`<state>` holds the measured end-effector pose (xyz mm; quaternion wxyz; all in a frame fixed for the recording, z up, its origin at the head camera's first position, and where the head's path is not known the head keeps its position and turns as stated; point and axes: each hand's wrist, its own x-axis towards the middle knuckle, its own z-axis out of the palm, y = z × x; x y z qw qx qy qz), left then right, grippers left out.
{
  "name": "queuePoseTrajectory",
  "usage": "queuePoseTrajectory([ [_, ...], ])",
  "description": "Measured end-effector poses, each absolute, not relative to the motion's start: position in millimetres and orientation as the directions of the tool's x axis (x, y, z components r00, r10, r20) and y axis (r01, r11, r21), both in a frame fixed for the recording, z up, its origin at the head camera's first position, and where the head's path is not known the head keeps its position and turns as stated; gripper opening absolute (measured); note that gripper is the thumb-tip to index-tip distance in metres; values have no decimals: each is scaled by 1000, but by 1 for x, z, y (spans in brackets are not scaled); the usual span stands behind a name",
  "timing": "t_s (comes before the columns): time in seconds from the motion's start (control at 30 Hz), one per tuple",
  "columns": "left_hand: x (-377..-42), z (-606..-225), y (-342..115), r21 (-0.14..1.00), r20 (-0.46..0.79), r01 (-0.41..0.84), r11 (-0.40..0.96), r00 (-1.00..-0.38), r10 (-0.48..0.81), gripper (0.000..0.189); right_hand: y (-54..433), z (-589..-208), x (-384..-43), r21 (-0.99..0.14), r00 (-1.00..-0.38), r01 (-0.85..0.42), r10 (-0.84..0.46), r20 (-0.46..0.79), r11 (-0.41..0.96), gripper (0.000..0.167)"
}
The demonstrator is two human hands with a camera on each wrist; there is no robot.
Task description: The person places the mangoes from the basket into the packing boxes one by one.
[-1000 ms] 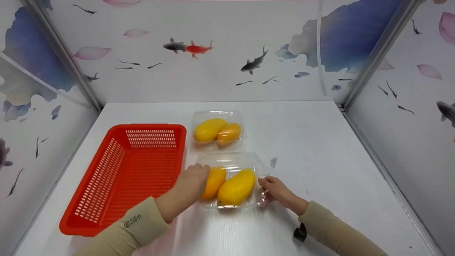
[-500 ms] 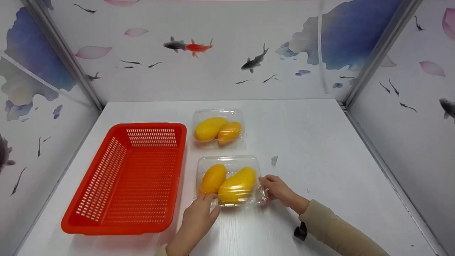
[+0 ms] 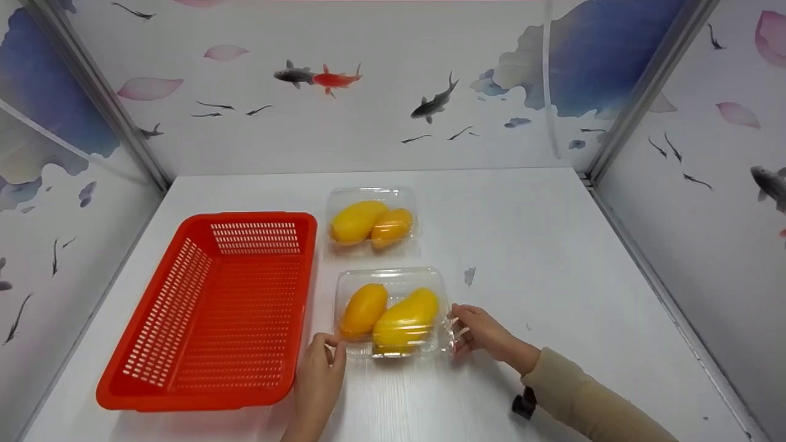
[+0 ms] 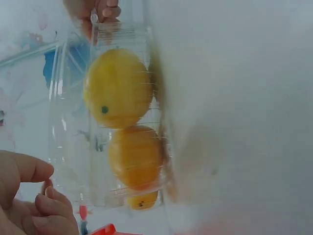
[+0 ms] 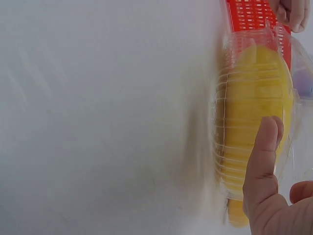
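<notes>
In the head view, a clear plastic clamshell box point(image 3: 393, 276) holds two yellow mangoes, one orange-yellow point(image 3: 364, 310) and one brighter yellow point(image 3: 405, 322). Its lid lies down over the fruit. At the front left corner, my left hand point(image 3: 319, 374) pinches the box's rim between thumb and curled finger. On the right side, the thumb and fingers of my right hand point(image 3: 488, 334) hold the edge. The left wrist view shows the mangoes point(image 4: 119, 88) through the box wall, with the left hand point(image 4: 34, 196) at the corner. The right hand point(image 5: 274, 191) partly covers the box in its wrist view.
A red perforated plastic basket point(image 3: 307, 294) stands to the left, with nothing inside. Behind the nearer box sits a second clear box point(image 3: 374, 195) with two mangoes. Printed panels enclose the white table point(image 3: 540, 245) at the back and sides.
My left hand has moved from the box's left side to its front left corner. The lid has come down over the mangoes. The right hand stays at the right edge.
</notes>
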<state>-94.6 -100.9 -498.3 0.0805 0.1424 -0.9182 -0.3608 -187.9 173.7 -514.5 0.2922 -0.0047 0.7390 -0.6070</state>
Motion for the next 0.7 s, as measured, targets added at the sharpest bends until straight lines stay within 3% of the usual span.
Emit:
queuePoseTrajectory([
  [0.13, -96, -504, -105, 712, -46, -292, 639, -927, -372, 19, 177, -512, -182, -894, -799, 356, -408, -442, 270, 47],
  [0.27, -98, -509, -110, 743, -106, -314, 591, -927, -360, 30, 180, -510, -177, -889, -777, 383, -434, -456, 250, 45],
  [0.4, -102, -511, -117, 801, -214, -341, 493, -931, -295, 44, 181, -508, -174, -882, -760, 405, -447, -471, 241, 45],
  [0.57, -109, -512, -122, 861, -396, -427, 275, -903, -165, 50, 183, -508, -173, -878, -730, 406, -489, -478, 253, 48],
  [0.7, -115, -512, -121, 899, -394, -409, 157, -912, -117, 50, 182, -507, -174, -874, -729, 419, -482, -485, 246, 43],
])
